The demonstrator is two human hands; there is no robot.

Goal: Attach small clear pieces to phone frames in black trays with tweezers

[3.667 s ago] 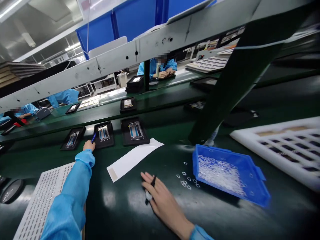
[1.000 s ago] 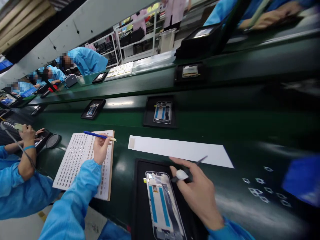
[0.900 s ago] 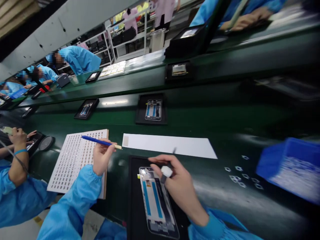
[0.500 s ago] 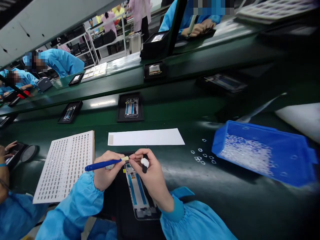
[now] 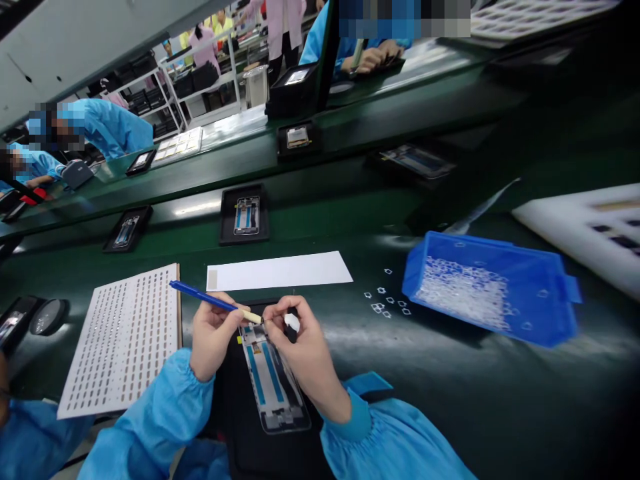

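Note:
My left hand (image 5: 215,337) is closed around a slim blue pen-like tool (image 5: 203,295) whose cream end points right, toward my other hand's fingertips. In my right hand (image 5: 307,357) sits a small black tool with a white band (image 5: 291,324); its ends are mostly hidden. That hand's thumb and forefinger pinch close to the cream tip; whether something tiny is between them I cannot tell. Below both hands lies an opened phone body (image 5: 273,387) with two blue strips, in a black tray (image 5: 243,450). My right hand covers part of its upper right edge.
To the left leans a white perforated board (image 5: 125,340). Beyond my hands lies a white strip (image 5: 280,270). Several small clear frames (image 5: 390,300) are scattered beside a blue bin (image 5: 540,293) full of similar pieces. Trays with phone bodies (image 5: 247,215) sit farther back, where co-workers sit.
The blue tool's rear end has swung up, so it now slopes down toward its cream tip. My left hand has turned with it. The whole view has shifted slightly.

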